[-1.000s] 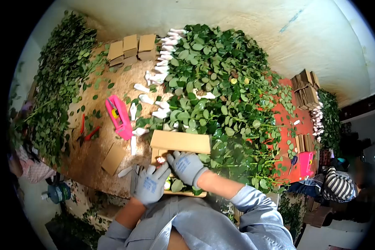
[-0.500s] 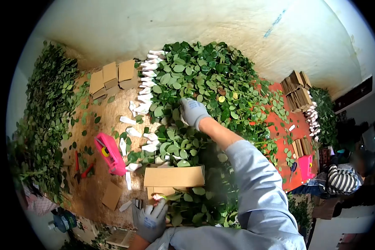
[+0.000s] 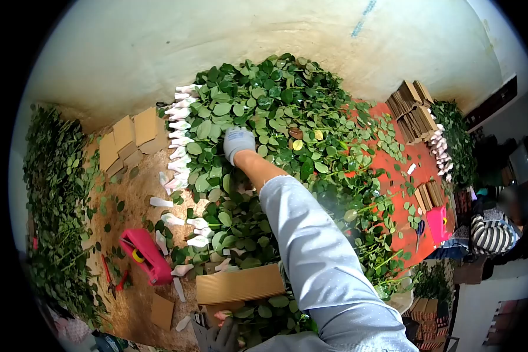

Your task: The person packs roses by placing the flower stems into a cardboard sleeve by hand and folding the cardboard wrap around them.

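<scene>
My right hand (image 3: 238,142), in a grey glove, reaches into a heap of leafy rose stems (image 3: 264,105); its fingers are hidden among the leaves. Down the heap's left edge runs a row of pale rose heads in white sleeves (image 3: 179,134). At the bottom edge, partly cut off, my gloved left hand (image 3: 216,337) has its fingers apart. Just above its fingertips is a pink rose head (image 3: 222,315), beside a folded corrugated cardboard piece (image 3: 239,284) with leafy stems under it. Whether the left hand touches the rose, I cannot tell.
A pink tape dispenser (image 3: 145,256) and red-handled pruning shears (image 3: 112,279) lie on the wooden table (image 3: 149,220). Cardboard pieces (image 3: 123,136) stand at the back left. More foliage (image 3: 58,205) lines the left side. On the right, a person in a striped top (image 3: 493,233) is near a red surface (image 3: 419,237).
My right hand has moved left within the heap, its fingers now deeper in the leaves. My left hand sits lower in view, below the rose head. The whole view has shifted.
</scene>
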Available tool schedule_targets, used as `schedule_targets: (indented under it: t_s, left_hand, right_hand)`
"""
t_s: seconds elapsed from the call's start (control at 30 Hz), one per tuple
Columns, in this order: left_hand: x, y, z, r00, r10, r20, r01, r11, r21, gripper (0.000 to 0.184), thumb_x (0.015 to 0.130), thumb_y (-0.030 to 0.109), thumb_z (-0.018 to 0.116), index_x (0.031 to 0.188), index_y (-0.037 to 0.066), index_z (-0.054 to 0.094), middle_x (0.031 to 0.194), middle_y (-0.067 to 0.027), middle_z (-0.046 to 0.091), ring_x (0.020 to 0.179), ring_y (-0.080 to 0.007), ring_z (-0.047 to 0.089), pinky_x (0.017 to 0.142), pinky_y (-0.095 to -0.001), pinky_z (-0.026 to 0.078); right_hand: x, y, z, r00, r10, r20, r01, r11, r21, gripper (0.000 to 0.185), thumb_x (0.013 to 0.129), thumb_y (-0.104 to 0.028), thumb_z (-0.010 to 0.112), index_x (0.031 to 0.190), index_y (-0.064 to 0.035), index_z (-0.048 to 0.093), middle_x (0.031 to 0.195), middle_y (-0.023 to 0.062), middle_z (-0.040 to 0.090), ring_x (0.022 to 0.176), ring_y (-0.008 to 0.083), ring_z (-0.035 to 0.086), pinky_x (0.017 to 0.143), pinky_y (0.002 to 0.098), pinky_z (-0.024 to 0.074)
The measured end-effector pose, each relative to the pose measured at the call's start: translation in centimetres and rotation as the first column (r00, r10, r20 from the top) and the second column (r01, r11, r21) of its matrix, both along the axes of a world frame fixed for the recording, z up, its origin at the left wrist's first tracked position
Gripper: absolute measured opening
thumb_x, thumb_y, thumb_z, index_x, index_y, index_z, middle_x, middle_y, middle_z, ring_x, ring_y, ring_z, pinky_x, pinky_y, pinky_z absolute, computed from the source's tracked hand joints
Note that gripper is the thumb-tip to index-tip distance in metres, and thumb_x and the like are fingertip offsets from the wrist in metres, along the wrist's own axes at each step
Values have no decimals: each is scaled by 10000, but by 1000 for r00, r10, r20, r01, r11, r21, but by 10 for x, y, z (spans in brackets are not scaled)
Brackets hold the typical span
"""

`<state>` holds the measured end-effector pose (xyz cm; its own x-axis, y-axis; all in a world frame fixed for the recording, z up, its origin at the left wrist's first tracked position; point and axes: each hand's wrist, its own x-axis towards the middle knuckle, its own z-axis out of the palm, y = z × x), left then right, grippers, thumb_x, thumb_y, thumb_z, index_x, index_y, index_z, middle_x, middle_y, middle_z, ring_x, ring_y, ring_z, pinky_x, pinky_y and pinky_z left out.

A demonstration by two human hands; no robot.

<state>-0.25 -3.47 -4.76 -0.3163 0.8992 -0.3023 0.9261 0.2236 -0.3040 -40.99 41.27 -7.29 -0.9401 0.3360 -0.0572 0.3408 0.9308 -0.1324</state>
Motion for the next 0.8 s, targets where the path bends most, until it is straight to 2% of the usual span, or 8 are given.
schedule_targets:
  t_s: [0.07,0.17,0.37,0.5,0.57,0.6,0.67,0.8]
  left_hand:
    - [5,-6,-11,877,184,443,-288,941,179,606,885,267,612,1453,61,566,1588,-145,456,1283,-373,485,1072,-574,416]
    - [-5,16,20,828,256,499,-441,847,298,647,885,302,613,1482,64,535,1596,-147,446,1273,-403,493,1059,-547,426]
    - [-3,-7,-12,931,202,305,-292,912,288,714,865,410,653,1496,98,532,1590,-109,459,1210,-403,536,1042,-616,432]
    - [-6,12,7,893,217,395,-378,838,393,737,852,463,665,1494,123,540,1593,-78,459,1212,-387,538,1056,-635,421]
    - [1,17,5,462,221,859,-784,554,279,752,840,495,674,1490,141,545,1597,-71,455,1227,-365,540,1074,-644,402]
    - [0,20,14,467,213,858,-782,552,289,752,840,495,674,1490,141,545,1597,-71,455,1227,-365,540,1074,-644,402]
    - [-12,30,42,876,272,398,-437,796,419,629,876,407,663,1433,125,593,1535,-86,523,1196,-356,568,1051,-597,428]
    - [-23,49,63,928,162,336,-343,725,597,437,895,159,622,1320,67,660,1376,-114,645,1123,-322,621,956,-503,477]
  right_hand:
    - [-3,-3,-1,997,40,63,-45,996,74,321,998,-197,533,1258,-117,704,1315,98,692,1249,280,622,955,465,480]
    - [-3,-3,-5,989,114,96,-129,978,162,316,989,-208,565,1250,-150,733,1299,61,711,1238,279,632,929,488,480]
    - [15,1,6,945,278,171,-319,901,295,286,986,-198,581,1224,-185,740,1232,47,734,1171,270,665,875,483,487]
    - [52,2,36,877,469,104,-463,766,447,247,1007,-236,552,1188,-175,709,1132,39,708,1076,245,655,821,438,470]
    - [71,5,59,867,496,45,-457,758,465,216,987,-228,559,1141,-171,699,1083,37,682,1038,242,637,810,422,460]
    - [82,8,77,852,522,-50,-442,767,466,199,966,-216,565,1112,-170,693,1063,41,677,1024,241,631,811,416,460]
    - [104,17,109,780,562,-275,-372,770,519,168,905,-191,583,1045,-169,673,1015,50,653,994,238,611,812,401,457]
    - [146,39,182,727,509,-461,-228,812,537,258,844,-205,666,1098,-161,659,1034,49,643,1024,241,607,837,400,463]
